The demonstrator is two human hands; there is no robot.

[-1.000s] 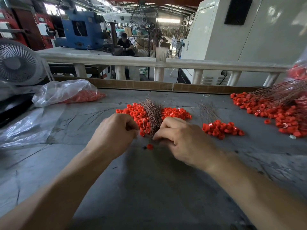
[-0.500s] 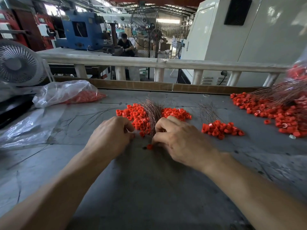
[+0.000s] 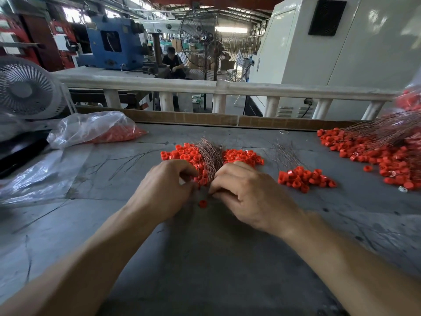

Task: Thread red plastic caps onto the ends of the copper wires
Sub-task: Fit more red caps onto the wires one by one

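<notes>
Far left: plastic bag (image 3: 95,128) of red caps at table (image 3: 205,258) edge, loose dark wires (image 3: 127,160) beside it.
Left hand (image 3: 164,190): fingers curled, tips pinched together at cap pile (image 3: 184,155); whether cap is held, cannot tell.
Copper wire bundle (image 3: 210,153): long axis runs away from body, near ends between both hands' fingertips.
Single loose cap (image 3: 202,203) on table just below fingertips, both hands about equally near.
Right hand (image 3: 248,190): fingers curled, pinching near wire ends; contents hidden.
Right: capped group (image 3: 305,176), then large finished pile (image 3: 376,153). Nothing obstructs, judged.
</notes>
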